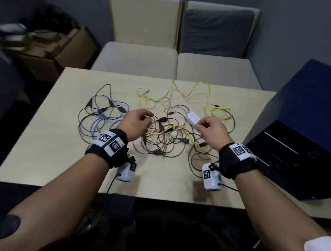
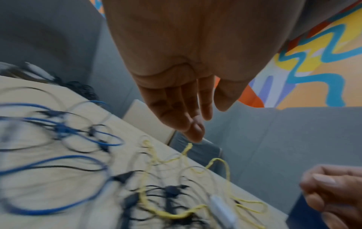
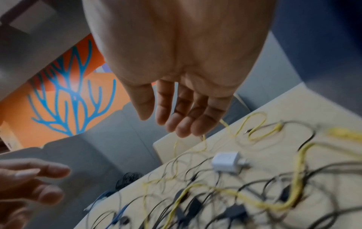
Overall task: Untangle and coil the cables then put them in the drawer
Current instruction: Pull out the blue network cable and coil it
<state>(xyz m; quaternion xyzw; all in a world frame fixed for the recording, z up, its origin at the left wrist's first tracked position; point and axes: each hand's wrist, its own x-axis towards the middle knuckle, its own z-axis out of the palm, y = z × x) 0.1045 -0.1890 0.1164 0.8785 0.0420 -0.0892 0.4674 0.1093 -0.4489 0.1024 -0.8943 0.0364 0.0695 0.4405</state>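
Head view shows me my left hand [image 1: 136, 121] and right hand [image 1: 213, 131] relaxed, empty above black, yellow and blue cables [image 1: 160, 129] tangled on the table [image 1: 43, 147], while both wrist views blur these cables [image 2: 78, 178], fingers [image 3: 184, 114] loose.

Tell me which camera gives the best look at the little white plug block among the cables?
The right wrist view: the white plug block lies unobstructed on the table, its boxy shape sharp. In the head view the right hand partly covers it. The left wrist view shows only a blurred pale streak.
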